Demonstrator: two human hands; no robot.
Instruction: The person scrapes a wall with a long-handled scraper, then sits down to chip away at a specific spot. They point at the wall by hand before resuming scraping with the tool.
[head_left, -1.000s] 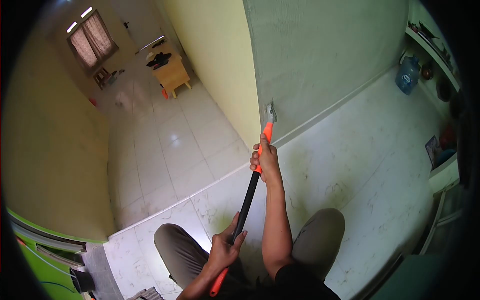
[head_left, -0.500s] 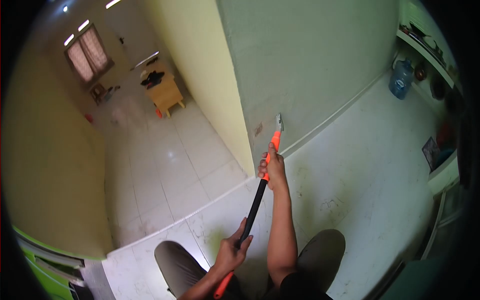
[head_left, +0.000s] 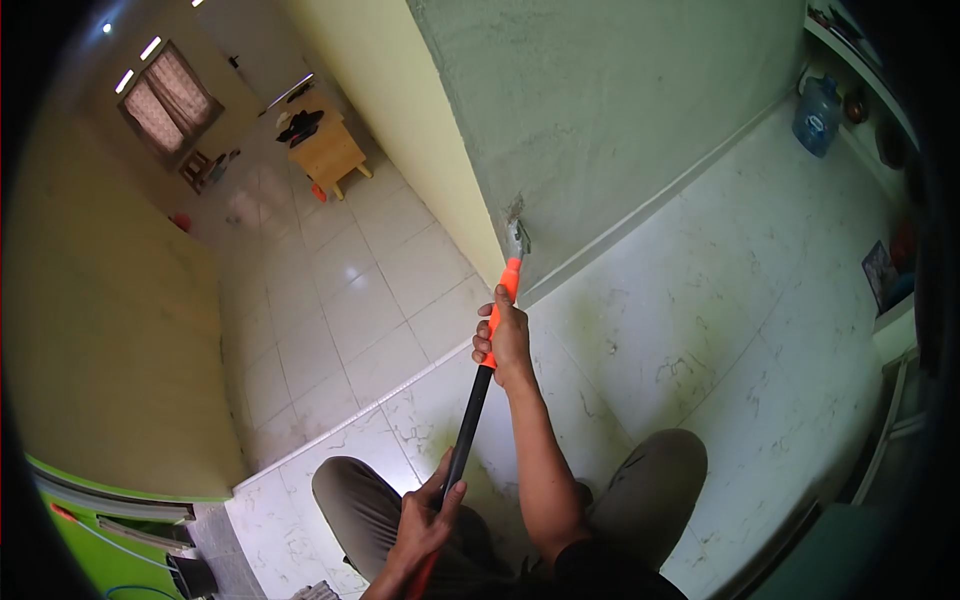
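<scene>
Both hands are closed around a long-handled scraper with a black shaft, orange grip sections and a grey metal head. My right hand wraps the upper orange part, thumb lying along it toward the head. Lower down, my left hand grips the black shaft near my lap. The metal head meets the grey-green wall low down, close to its corner. A dark rough patch shows on the wall just above the head.
A pale baseboard runs along the wall's foot. Beyond the corner stands a wooden table on a tiled floor. At the right are a blue water jug and a shelf. My knees are bent beside the tool.
The scraper's head has moved left along the wall to just below the dark patch. Both hands have shifted left with it, and the view has turned slightly.
</scene>
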